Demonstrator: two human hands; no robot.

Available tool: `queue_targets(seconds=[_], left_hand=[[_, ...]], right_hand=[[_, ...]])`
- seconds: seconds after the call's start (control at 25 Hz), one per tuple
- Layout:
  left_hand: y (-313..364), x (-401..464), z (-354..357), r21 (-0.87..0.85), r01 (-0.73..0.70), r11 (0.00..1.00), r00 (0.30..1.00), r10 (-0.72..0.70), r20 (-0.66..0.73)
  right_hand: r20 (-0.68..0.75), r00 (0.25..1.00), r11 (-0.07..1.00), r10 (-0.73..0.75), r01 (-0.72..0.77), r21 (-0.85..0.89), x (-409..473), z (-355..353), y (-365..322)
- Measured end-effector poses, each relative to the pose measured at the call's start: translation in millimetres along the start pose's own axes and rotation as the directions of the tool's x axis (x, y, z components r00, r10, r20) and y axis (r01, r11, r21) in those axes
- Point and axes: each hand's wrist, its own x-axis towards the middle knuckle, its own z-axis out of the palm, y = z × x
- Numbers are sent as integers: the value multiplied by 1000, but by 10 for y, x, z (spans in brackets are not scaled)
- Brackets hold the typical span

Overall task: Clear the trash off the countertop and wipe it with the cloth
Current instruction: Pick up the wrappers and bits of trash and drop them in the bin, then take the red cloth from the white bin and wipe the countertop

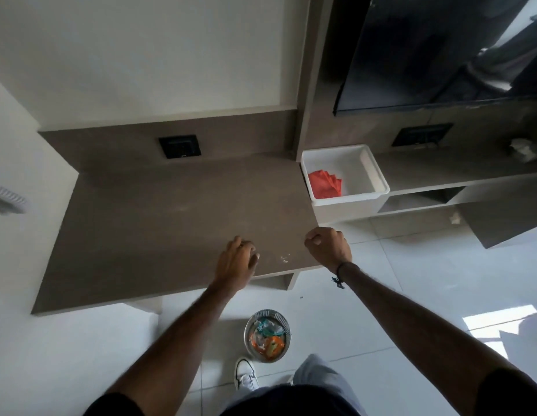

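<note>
Countertop (159,223) looks clear of large trash — only a few pale specks (284,259) lie near its front right edge, between the two hands. The slab's long axis runs left to right, its back against the wall panel. The cloth (325,184), red and folded, sits in the white bin (378,178) just beyond the countertop's right end; its folds fan toward the bin's far corner.

The left hand (238,259) rests on the countertop with fingers curled loosely, holding nothing I can see. The right hand (328,247) is a closed fist at the countertop's right front corner; whether it grips anything I cannot tell.

Likely slips: sweeping the specks off the edge could scatter them on the floor beside the wastebasket (267,334) below the countertop — or wiping could start with them left there.
</note>
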Motion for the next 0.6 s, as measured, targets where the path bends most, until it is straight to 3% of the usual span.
queue_targets(seconds=[0.24,0.44,0.6], left_hand=[[470,866,117,-3,-40,999,999,40,10],[1050,2055,376,-29,-61,998,998,62,15],[1438,3099,641,113,-101,988,993,93,71]], right_hand=[[-22,999,997,45,-43,60,709,-290,161],[-33,986,979,161,-155,135,1903,-497,392],[130,972,981,194,-196,-1,2845,-478,624]])
